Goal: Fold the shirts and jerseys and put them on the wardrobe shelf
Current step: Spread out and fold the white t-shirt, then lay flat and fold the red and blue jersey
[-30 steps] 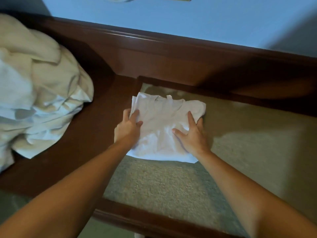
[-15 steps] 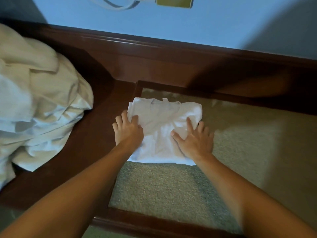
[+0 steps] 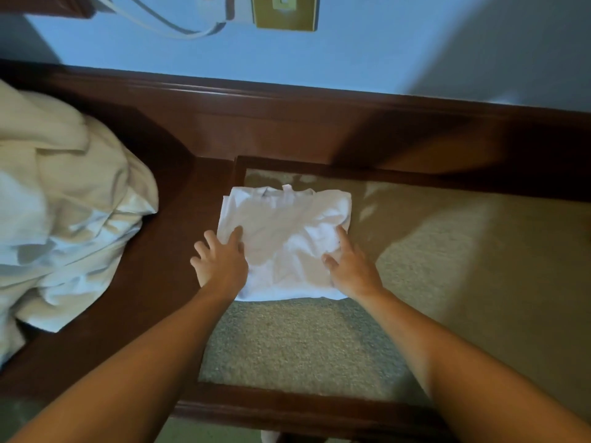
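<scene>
A folded white shirt (image 3: pixel 284 238) lies flat on a beige carpeted panel (image 3: pixel 447 282) set in a dark wooden frame. My left hand (image 3: pixel 220 263) rests flat on the shirt's near left edge, fingers spread, partly over the wood. My right hand (image 3: pixel 350 266) lies on the shirt's near right part, fingers apart and pressing down on the cloth. Neither hand grips the shirt. The collar end points away from me.
A heap of crumpled cream and white cloth (image 3: pixel 57 219) sits at the left on the dark wood surface (image 3: pixel 137 298). A raised wooden ledge (image 3: pixel 319 123) runs along the back under a blue wall. A gold wall plate (image 3: pixel 284 11) and white cable hang above.
The view tilted up, so the shirt and hands sit lower in the frame. Both hands slid back toward the shirt's near edge and stayed flat on it; the shirt looks smoother.
</scene>
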`<state>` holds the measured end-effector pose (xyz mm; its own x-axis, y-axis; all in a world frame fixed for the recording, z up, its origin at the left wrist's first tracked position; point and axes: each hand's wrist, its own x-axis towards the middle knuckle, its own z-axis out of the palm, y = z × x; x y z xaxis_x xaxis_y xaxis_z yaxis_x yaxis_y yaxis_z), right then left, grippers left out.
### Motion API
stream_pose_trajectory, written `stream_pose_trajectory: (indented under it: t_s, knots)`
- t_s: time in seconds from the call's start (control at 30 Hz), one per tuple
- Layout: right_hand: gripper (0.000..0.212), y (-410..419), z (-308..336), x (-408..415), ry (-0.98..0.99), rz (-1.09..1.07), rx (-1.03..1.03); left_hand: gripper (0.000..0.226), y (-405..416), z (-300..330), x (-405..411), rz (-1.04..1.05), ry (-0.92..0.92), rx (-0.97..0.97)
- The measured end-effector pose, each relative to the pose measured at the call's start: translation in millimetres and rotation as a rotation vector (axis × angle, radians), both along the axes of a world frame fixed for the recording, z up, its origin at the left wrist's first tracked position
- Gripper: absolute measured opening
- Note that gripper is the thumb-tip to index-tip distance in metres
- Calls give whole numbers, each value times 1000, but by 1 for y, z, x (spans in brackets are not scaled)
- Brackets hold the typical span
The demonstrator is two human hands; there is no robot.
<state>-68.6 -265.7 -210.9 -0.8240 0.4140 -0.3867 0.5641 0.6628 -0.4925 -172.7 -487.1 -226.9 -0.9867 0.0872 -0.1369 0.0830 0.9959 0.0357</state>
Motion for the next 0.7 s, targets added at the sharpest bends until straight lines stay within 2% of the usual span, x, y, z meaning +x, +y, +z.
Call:
stream_pose_trajectory:
  t_s: [0.13, 0.23, 0.37, 0.43, 0.53, 0.63, 0.7]
  knots:
    - [65, -14, -5, 4, 8, 0, -17, 54, -5, -1, 2, -115, -28, 16]
    - [66, -18, -5, 8, -6, -26, -21, 59, -10, 6, -5, -138, -120, 112]
    - [66, -23, -6, 12, -28, -24, 16, 66, -16, 9, -11, -178, -162, 139]
    - [66, -21, -7, 13, -51, -20, 90, 59, -15, 8, -9, -156, -157, 135]
    - [71, -14, -3, 14, -65, -33, 189, 36, -8, 7, -5, -181, 29, 89]
    - [70, -3, 12, 21, 12, -55, 297, 28, 6, 21, -4, -382, 178, 147]
    - [64, 9, 26, 27, 54, -81, 318, 28, 28, 43, -2, -520, 137, 244]
